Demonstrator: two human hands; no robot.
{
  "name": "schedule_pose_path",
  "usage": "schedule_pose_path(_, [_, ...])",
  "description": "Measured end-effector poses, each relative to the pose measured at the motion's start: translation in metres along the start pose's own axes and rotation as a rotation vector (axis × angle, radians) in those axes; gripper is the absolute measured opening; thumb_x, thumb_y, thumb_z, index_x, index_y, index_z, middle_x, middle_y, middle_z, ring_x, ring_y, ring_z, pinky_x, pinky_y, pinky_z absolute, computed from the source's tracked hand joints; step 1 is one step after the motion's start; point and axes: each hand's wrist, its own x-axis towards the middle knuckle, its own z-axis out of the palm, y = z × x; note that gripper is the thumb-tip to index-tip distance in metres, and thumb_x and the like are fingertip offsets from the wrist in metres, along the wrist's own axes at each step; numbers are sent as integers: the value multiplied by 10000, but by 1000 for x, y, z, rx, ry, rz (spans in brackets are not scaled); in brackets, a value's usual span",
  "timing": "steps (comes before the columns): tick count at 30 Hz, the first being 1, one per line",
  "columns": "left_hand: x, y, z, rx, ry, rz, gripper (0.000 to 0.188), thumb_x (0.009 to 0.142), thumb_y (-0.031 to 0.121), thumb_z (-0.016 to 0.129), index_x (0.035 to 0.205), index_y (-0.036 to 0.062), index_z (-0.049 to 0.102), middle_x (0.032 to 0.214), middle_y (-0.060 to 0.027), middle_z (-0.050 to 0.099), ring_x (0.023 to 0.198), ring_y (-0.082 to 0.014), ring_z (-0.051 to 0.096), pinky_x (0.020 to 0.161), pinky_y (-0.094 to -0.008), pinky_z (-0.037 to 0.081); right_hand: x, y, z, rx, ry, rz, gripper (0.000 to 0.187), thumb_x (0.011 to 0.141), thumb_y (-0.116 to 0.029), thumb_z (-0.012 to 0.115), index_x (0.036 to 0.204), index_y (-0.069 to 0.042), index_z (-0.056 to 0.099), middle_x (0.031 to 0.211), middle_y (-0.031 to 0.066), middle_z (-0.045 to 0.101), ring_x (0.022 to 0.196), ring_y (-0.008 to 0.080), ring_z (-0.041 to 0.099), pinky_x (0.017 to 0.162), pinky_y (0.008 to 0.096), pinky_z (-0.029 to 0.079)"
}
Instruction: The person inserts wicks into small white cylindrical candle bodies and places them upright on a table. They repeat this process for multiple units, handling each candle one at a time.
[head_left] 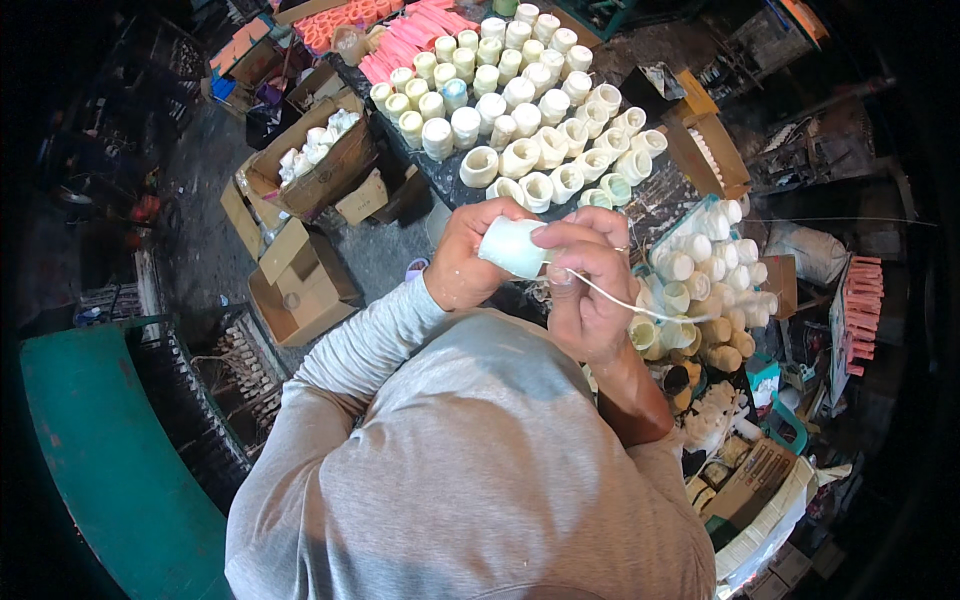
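Note:
A short, thick white candle (510, 248) lies on its side in front of my chest, between my two hands. My left hand (466, 262) is wrapped round its left end. At its right end the fingers of my right hand (592, 285) pinch a white wick cord (610, 297), with the thumb pressed close. The cord's loose length trails away to the right, past my right wrist. My right fingertips touch the candle's edge. Where the cord meets the candle is partly hidden by my fingers.
Rows of cream cup-shaped candles (520, 158) and pink sticks (410, 40) cover the dark table ahead. More white cylinders (700, 265) are stacked at the right. Cardboard boxes (300, 280) stand on the floor at left, near a green curved panel (110, 470).

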Motion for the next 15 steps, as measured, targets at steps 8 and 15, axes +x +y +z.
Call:
schedule_pose_path(8, [-5,-11,16,-233,38,-176,260,793,-88,725,1010,45,670,917,48,696,872,-44,616,783,-238,503,-8,16,1,-222,-67,-200,286,757,-1,760,992,-85,621,1015,65,691,961,299,584,913,481,468])
schedule_pose_path(15, [-8,0,20,215,-19,57,584,782,62,845,1298,52,572,1199,-68,689,1053,-126,657,910,-304,532,-27,15,15,168,168,23,103,1069,-122,640,1071,-93,541,972,85,685,951,287,580,943,476,495])
